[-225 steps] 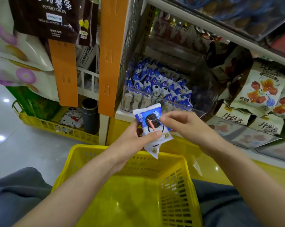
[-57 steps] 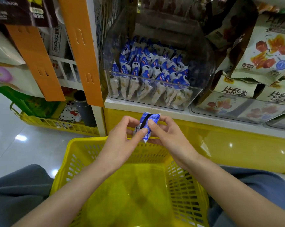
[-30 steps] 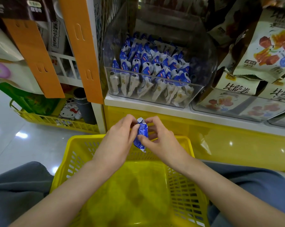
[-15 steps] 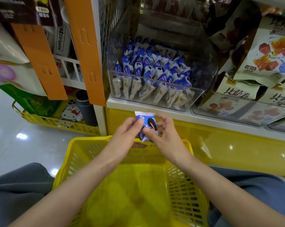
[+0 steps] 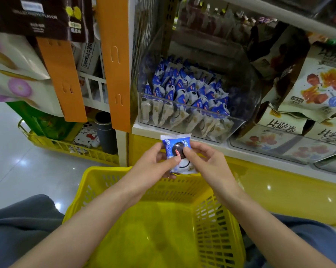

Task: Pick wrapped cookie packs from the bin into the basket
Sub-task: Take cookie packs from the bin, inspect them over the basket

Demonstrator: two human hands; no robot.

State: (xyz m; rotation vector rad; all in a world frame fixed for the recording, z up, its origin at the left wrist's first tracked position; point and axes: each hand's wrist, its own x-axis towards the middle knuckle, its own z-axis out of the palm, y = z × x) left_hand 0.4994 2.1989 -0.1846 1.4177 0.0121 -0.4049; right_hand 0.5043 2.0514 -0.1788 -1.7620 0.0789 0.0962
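- Since the frame a second back, the cookie pack (image 5: 172, 146) is showing me its printed face instead of its edge, and both hands are sitting a little higher against the shelf (image 5: 144, 129).
- I am seeing the pack being held upright in the air, above the far rim of the basket (image 5: 182, 188) and below the bin (image 5: 246, 97), touching neither.
- The left hand (image 5: 151, 169) is pinching the pack's lower left part, with its thumb on the front and its fingers curled behind.
- The right hand (image 5: 207, 163) is pinching it from the right, with its thumb pressing on the cookie picture.
- The basket is resting between the person's legs (image 5: 18, 229), and I am seeing no packs on its floor, so I am judging the task barely begun.
- The bin is standing on the shelf just beyond the hands, with many matching packs (image 5: 186, 91) leaning in rows inside.
- What is worrying me is that the pack is hanging over the far rim, not the middle, so a release here could be sending it onto the rim or down between basket and shelf.
- The wrapper is looking slick, so it could be sliding out if one hand is letting go first.
- A hard squeeze from the right thumb could be cracking the cookie.
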